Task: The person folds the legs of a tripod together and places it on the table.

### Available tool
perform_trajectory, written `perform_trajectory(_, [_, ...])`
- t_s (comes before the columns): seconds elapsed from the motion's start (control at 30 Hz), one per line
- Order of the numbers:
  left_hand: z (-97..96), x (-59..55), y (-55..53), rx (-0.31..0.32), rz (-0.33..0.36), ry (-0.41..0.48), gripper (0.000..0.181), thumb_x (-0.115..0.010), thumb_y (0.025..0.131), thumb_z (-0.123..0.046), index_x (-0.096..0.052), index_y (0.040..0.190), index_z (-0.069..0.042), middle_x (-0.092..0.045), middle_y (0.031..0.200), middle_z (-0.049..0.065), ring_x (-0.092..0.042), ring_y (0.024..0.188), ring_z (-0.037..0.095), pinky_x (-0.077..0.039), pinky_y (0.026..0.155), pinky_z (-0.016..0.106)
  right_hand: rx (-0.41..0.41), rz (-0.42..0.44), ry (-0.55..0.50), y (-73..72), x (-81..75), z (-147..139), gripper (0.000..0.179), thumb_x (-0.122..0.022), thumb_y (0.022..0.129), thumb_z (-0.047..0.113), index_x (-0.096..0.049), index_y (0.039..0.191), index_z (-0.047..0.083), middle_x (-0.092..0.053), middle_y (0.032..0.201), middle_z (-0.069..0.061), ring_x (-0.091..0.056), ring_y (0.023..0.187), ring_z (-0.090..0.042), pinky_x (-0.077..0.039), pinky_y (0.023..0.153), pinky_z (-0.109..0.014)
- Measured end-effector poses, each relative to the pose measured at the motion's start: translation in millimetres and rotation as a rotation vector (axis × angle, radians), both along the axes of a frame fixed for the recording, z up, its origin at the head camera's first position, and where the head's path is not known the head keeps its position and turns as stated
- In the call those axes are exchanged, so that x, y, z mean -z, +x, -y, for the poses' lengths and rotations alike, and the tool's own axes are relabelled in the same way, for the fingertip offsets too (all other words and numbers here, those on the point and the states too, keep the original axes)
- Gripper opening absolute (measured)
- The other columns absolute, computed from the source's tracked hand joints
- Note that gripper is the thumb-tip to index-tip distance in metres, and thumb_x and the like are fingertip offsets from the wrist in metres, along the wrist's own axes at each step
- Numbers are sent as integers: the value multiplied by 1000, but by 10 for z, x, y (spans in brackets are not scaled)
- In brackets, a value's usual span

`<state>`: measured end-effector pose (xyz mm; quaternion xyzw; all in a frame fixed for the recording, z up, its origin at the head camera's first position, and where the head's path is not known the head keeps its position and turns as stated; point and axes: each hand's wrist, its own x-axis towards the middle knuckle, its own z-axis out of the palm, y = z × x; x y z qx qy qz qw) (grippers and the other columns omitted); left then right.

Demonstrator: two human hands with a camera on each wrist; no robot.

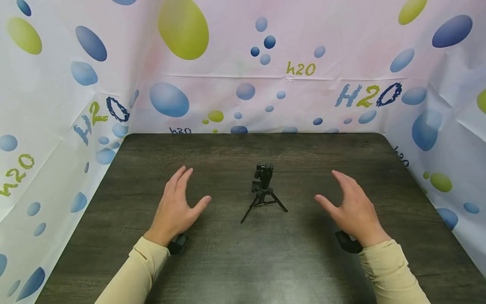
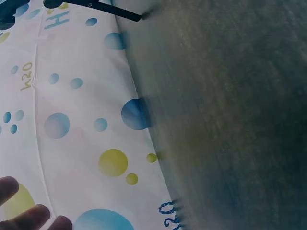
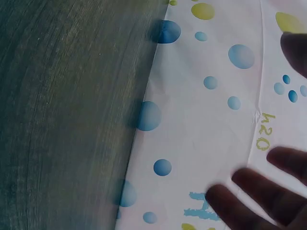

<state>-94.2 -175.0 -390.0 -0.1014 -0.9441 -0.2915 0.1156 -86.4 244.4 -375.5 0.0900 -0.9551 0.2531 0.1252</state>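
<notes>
A small black tripod [image 1: 264,185] stands upright on the dark wooden table, its legs spread, between my two hands. To its left, my left hand [image 1: 176,207] is held over the table with fingers extended and thumb pointing toward the tripod. On the other side my right hand [image 1: 353,211] mirrors it, thumb spread from the fingers. Neither hand touches the tripod. In the left wrist view a black tripod leg [image 2: 115,9] crosses the top, and a few fingertips [image 2: 29,218] show at the lower left. The right wrist view has spread fingers [image 3: 268,196] in front of the backdrop.
The dark wood-grain table [image 1: 243,261] reaches back to a white backdrop [image 1: 228,76] printed with blue and green spots and H2O lettering. The backdrop also rises along both sides. A black wrist strap [image 1: 348,242] sits at the right wrist, another [image 1: 177,244] at the left.
</notes>
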Motion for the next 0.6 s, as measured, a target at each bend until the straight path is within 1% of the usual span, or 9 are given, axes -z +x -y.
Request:
perform_trajectory(0.13, [-19, 28, 24, 8, -80, 42, 76, -75, 89, -32, -41, 148, 2, -35, 153, 21, -33, 139, 42, -32, 105, 64, -35, -41, -17, 6, 7, 42, 72, -81, 86, 22, -46, 142, -9, -54, 129, -30, -54, 113, -46, -44, 87, -66])
perform_trajectory(0.2, [-34, 49, 31, 17, -98, 85, 71, -75, 89, -28, -43, 146, 1, -39, 149, 21, -41, 132, 39, -38, 101, 61, -54, -71, -33, 4, 15, 68, 69, -81, 85, 17, -49, 140, -9, -56, 126, -29, -57, 108, -43, -46, 84, -63])
perform_trajectory(0.27, [-58, 64, 37, 26, -91, 137, 67, -75, 90, -25, -44, 144, 1, -44, 144, 21, -48, 124, 36, -43, 96, 57, -73, -100, -50, -3, 22, 98, 65, -82, 84, 14, -51, 137, -9, -58, 123, -28, -59, 104, -41, -48, 83, -60])
perform_trajectory(0.37, [-100, 78, 45, 37, -57, 210, 64, -75, 91, -21, -45, 142, 2, -49, 136, 22, -56, 112, 33, -49, 89, 52, -105, -132, -72, -25, 40, 147, 61, -82, 82, 10, -55, 133, -10, -60, 118, -26, -60, 98, -38, -49, 82, -57])
perform_trajectory(0.5, [-135, 92, 58, 47, -14, 249, 63, -75, 91, -19, -45, 142, 4, -51, 134, 22, -57, 114, 33, -50, 92, 51, -149, -143, -84, -72, 34, 216, 57, -82, 82, 8, -56, 130, -10, -62, 114, -24, -61, 95, -36, -51, 81, -54])
perform_trajectory(0.6, [-156, 108, 66, 56, -14, 266, 62, -76, 91, -18, -46, 141, 3, -51, 135, 22, -57, 117, 34, -50, 94, 50, -175, -139, -88, -111, 6, 266, 56, -82, 83, 9, -57, 130, -10, -63, 114, -23, -61, 96, -35, -52, 82, -54])
